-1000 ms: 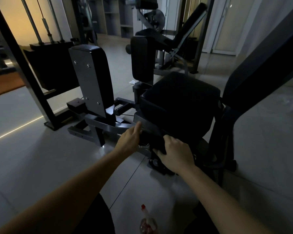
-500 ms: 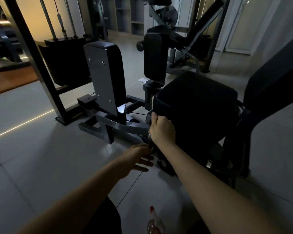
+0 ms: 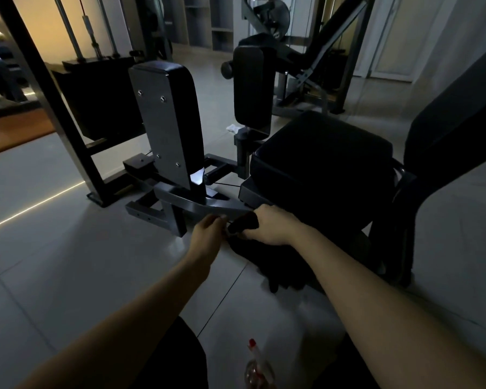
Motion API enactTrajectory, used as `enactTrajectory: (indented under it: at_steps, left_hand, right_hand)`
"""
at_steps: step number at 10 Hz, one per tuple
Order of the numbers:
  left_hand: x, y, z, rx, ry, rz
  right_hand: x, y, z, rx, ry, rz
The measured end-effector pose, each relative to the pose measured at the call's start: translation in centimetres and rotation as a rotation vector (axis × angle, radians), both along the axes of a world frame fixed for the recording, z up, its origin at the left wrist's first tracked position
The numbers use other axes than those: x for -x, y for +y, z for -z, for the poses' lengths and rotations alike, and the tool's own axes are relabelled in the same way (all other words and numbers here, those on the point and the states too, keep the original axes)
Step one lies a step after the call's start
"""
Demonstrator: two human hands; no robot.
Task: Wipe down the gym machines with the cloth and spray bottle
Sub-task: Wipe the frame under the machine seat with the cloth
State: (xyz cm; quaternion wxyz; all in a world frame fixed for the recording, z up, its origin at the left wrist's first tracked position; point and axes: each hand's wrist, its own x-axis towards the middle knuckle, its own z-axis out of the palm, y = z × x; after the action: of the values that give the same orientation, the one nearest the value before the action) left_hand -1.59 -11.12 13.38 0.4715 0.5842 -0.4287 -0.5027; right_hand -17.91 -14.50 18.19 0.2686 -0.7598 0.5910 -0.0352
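The right hand (image 3: 272, 227) has its grip clamped on the cloth (image 3: 243, 223) at the machine's lower frame (image 3: 208, 204), the left hand (image 3: 208, 234) touching the cloth's end (pinching or not, I cannot tell). The spray bottle (image 3: 257, 369) sits on the floor (image 3: 68, 248) nearest the person. Wiping seems underway, with the other machines (image 3: 292, 66) probably left to do.

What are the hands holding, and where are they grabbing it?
The right hand grips the dark cloth by one bunched end. The left hand is beside it; its hold cannot be told.
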Motion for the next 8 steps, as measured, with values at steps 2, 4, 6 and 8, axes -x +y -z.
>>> enactTrajectory:
  at_steps: [2,4,6,8]
  left_hand:
    - [3.3,-1.2,-1.4,0.121,-0.217,0.361]
    - [6.0,-3.4,-2.2,0.225,-0.837,0.251]
    - [4.6,-9.4,-0.6,-0.038,-1.005,0.559]
    - [3.8,-4.3,-1.1,0.437,-1.14,0.341]
  right_hand:
    - [-1.0,2.0,-0.5,0.095,0.191,0.093]
    - [1.0,5.2,1.3,0.337,0.067,0.121]
    - [5.2,8.5,3.6,0.547,0.225,0.1]
    - [5.6,8.7,2.6,0.582,0.175,0.101]
